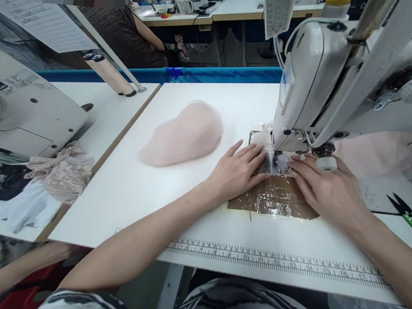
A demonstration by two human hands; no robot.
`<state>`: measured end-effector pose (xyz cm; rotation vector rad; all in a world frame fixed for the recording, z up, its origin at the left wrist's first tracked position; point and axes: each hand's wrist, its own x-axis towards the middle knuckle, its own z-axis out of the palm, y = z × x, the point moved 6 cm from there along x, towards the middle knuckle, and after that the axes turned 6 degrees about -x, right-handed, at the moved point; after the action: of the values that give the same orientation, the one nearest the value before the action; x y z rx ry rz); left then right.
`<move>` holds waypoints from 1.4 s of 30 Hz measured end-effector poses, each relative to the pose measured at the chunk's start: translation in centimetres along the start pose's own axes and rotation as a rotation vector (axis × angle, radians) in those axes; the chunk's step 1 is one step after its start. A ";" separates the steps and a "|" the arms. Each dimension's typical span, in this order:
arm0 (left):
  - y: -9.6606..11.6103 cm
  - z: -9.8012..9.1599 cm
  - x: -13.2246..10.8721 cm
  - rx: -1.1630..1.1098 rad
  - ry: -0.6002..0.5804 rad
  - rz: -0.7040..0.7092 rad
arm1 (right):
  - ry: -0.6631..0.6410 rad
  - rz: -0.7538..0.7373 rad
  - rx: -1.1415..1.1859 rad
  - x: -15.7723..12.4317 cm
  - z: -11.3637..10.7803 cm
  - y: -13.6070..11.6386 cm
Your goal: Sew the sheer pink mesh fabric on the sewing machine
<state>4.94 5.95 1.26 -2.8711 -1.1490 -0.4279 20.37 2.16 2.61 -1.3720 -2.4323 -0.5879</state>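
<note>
My left hand (239,171) lies flat to the left of the presser foot (275,161), fingers apart. On the foot's other side rests my right hand (329,187), its fingers stretched toward the needle area and partly hidden by the sewing machine head (305,86). Between both hands, brown tape with a shiny clear film (274,196) covers the machine bed. Whatever fabric is under the foot is too small and hidden to make out. A stack of sheer pink fabric pieces (188,136) lies to the left of my left hand.
More sheer pink fabric (379,153) lies behind my right hand. Green thread snips (411,218) are at the right. A printed ruler (279,262) runs along the front edge. On the left are another machine (26,105) and a bundle of beige trim (62,171). Another person's forearm (19,265) shows lower left.
</note>
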 end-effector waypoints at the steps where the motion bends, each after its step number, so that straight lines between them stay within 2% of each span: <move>1: 0.3 -0.4 -0.3 0.030 0.010 -0.031 | 0.004 0.016 0.016 -0.1 0.0 0.2; 4: 1.8 -2.0 -1.7 0.123 0.040 -0.160 | -0.014 0.091 -0.003 -0.4 0.4 1.1; 5: 2.7 -2.4 -2.2 0.108 0.033 -0.162 | -0.028 0.109 -0.031 -0.5 0.6 1.3; 7: 4.8 -2.8 -2.9 -0.062 -0.031 -0.030 | -0.045 0.112 -0.085 -0.7 0.9 1.6; 10: 7.4 -2.9 -3.6 -0.412 -0.165 0.302 | -0.031 0.058 -0.122 -0.8 0.9 1.6; 12: 6.8 -3.3 -3.3 -0.457 -0.103 0.350 | 0.004 0.017 -0.147 -0.7 0.4 1.4; 14: 4.9 -3.4 -2.5 -0.335 -0.001 0.241 | 0.047 -0.005 -0.136 -0.6 -0.1 1.0; 15: 3.9 -3.2 -2.2 -0.265 0.004 0.171 | 0.065 0.001 -0.108 -0.6 -0.4 0.9; 18: 1.9 -2.1 -1.9 -0.184 -0.114 -0.038 | 0.054 0.062 0.060 -0.4 -0.8 0.5; 21: 1.5 -1.6 -2.2 -0.215 -0.154 -0.194 | -0.034 0.107 0.271 -0.3 -0.5 -0.1; 24: 2.3 -2.3 -2.2 -0.252 0.003 -0.189 | -0.119 0.160 0.488 0.0 -0.3 -0.6; 27: 3.2 -3.4 -2.0 -0.342 0.212 -0.088 | -0.233 0.209 0.796 0.2 0.0 -1.2; 29: 3.3 -3.8 -1.8 -0.470 0.256 -0.032 | -0.326 0.230 1.007 0.1 0.3 -1.8; 31: 2.9 -4.0 -1.5 -0.629 0.225 -0.038 | -0.415 0.273 1.187 -0.2 0.7 -2.3; 34: 1.8 -3.7 -1.4 -0.813 0.049 -0.157 | -0.515 0.367 1.395 -0.7 1.1 -2.4; 36: 1.3 -3.1 -1.6 -0.885 -0.104 -0.239 | -0.498 0.403 1.475 -0.6 0.8 -2.2; 38: 1.2 -2.7 -1.8 -0.958 -0.199 -0.275 | -0.463 0.407 1.502 -0.4 0.4 -2.2; 40: 1.5 -2.5 -1.9 -1.030 -0.209 -0.284 | -0.439 0.403 1.447 -0.1 0.1 -2.4; 42: 1.8 -2.6 -1.8 -1.069 -0.164 -0.284 | -0.423 0.428 1.360 0.0 0.3 -2.4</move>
<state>4.27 3.14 3.44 -3.6291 -1.7858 -1.1315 18.34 1.19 1.83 -1.2483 -1.8305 1.3202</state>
